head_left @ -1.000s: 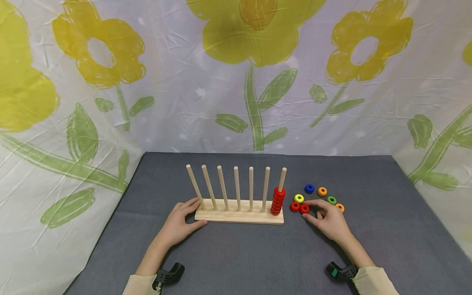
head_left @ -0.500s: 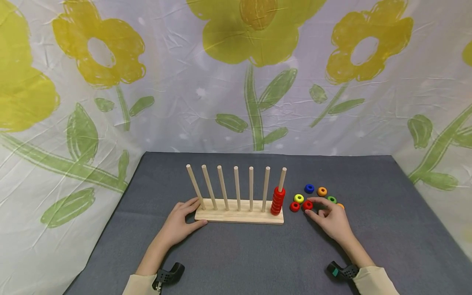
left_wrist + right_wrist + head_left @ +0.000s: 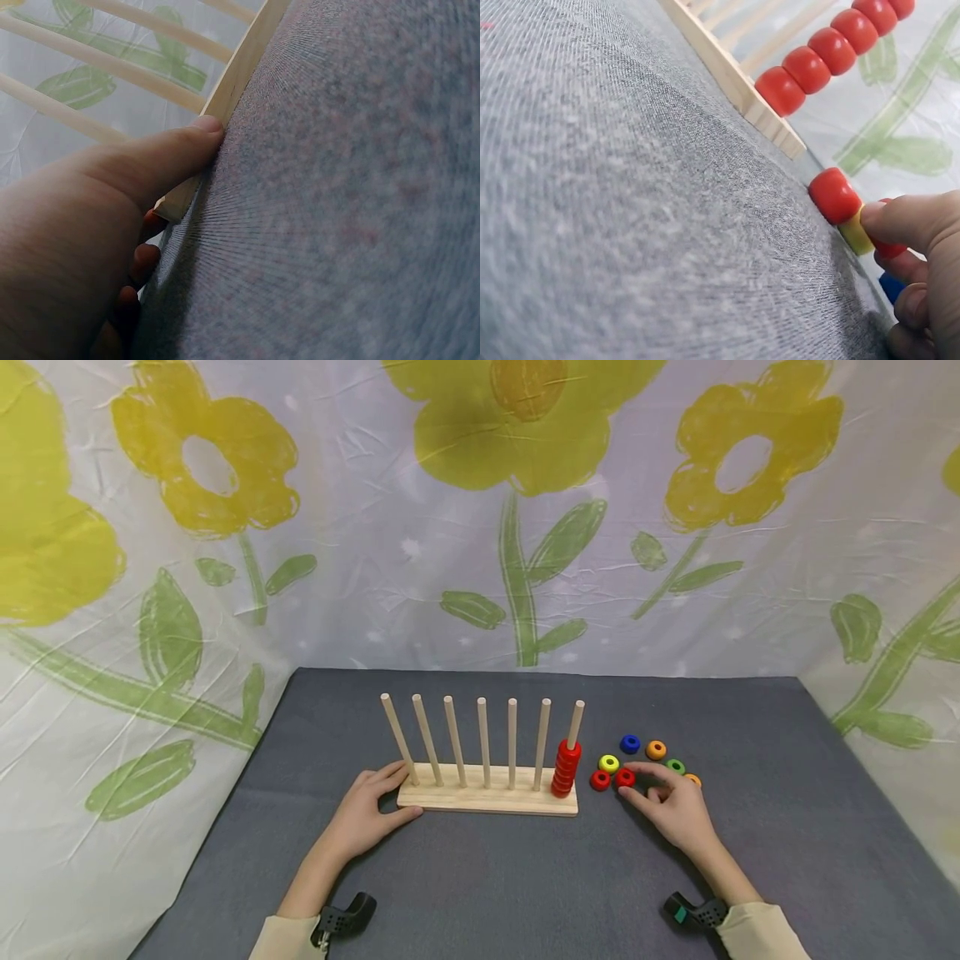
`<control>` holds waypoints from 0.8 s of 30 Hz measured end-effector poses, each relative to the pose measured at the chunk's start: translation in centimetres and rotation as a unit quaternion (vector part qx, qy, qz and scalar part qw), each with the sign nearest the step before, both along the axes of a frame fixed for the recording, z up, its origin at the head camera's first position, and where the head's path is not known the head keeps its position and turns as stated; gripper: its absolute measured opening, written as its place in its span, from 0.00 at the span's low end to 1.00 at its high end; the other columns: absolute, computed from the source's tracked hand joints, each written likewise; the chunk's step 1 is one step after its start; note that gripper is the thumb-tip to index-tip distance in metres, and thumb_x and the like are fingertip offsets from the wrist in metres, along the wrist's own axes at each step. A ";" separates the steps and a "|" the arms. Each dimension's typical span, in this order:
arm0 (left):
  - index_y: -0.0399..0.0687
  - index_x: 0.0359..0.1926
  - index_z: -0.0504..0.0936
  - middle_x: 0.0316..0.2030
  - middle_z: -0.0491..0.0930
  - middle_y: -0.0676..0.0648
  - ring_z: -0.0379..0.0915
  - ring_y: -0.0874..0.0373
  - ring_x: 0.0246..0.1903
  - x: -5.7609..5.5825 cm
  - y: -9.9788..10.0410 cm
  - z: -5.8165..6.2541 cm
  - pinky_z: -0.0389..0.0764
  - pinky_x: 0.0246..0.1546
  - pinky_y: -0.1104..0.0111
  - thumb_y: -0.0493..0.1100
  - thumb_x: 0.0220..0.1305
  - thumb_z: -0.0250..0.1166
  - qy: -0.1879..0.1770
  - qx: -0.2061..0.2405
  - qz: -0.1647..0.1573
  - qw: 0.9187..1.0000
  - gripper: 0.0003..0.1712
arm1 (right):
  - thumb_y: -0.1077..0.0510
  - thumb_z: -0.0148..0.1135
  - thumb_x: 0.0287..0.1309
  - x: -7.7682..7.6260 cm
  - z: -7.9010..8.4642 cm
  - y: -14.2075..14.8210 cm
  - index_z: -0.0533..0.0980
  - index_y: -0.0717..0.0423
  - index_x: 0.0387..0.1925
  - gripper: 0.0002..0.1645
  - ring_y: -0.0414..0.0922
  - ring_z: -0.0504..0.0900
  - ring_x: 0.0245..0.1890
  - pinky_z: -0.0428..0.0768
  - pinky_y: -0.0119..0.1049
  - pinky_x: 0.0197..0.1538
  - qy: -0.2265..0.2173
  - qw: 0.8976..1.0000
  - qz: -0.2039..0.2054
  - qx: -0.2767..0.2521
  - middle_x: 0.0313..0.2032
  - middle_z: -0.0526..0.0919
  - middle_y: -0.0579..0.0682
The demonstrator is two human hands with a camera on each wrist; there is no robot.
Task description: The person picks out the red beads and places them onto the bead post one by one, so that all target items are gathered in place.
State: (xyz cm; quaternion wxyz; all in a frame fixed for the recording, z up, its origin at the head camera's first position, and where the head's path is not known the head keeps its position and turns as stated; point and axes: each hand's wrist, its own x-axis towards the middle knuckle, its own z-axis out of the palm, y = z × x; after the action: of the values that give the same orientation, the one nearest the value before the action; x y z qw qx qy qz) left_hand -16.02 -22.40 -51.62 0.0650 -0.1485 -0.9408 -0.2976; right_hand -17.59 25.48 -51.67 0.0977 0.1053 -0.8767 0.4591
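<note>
My left hand holds the left end of a wooden peg rack. In the left wrist view its thumb presses the front edge of the base, while the other fingers are round the end. Several red beads are stacked on the rightmost peg; the other pegs are bare. To the right of the rack, my right hand pinches a red bead between thumb and forefinger, low at the table. Close by lie another red bead and a yellow bead. The fingers partly cover the pinched bead in the right wrist view.
Behind the right hand lie a blue bead, an orange bead, a green bead and a second orange bead, partly hidden. Dark grey cloth covers the table. A flowered curtain hangs behind it.
My right hand has shifted slightly right with its red bead, away from the other red bead, then stayed nearly still. The left hand and rack keep their place.
</note>
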 end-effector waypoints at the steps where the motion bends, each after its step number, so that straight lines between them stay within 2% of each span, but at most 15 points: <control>1: 0.38 0.70 0.74 0.69 0.70 0.41 0.68 0.45 0.58 0.0 0.0 0.0 0.70 0.56 0.45 0.57 0.60 0.75 -0.001 0.000 -0.001 1.000 0.43 | 0.54 0.77 0.58 0.0 0.0 0.0 0.83 0.51 0.53 0.21 0.34 0.53 0.10 0.56 0.31 0.13 -0.001 1.000 0.000 0.000 0.12 0.59 0.38; 13: 0.39 0.70 0.74 0.69 0.70 0.42 0.67 0.45 0.59 -0.2 0.0 0.0 0.70 0.57 0.45 0.58 0.61 0.75 -0.006 0.002 0.000 1.000 0.43 | 0.53 0.77 0.58 0.0 0.1 0.1 0.84 0.50 0.53 0.21 0.32 0.53 0.09 0.56 0.32 0.13 0.010 1.000 0.000 -0.007 0.12 0.59 0.41; 24: 0.37 0.69 0.74 0.69 0.70 0.40 0.68 0.45 0.58 0.1 0.1 0.2 0.70 0.57 0.45 0.57 0.60 0.75 -0.003 0.003 0.001 1.000 0.43 | 0.54 0.77 0.58 0.1 1.0 -0.3 0.84 0.53 0.53 0.22 0.33 0.55 0.08 0.59 0.33 0.12 0.022 1.000 0.003 -0.011 0.10 0.61 0.42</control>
State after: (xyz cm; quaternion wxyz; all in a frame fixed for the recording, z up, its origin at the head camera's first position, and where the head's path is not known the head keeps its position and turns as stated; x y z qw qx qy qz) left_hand -15.95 -22.31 -51.42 0.0627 -0.1461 -0.9404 -0.3006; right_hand -17.47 25.14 -50.70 0.1163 0.1171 -0.8690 0.4665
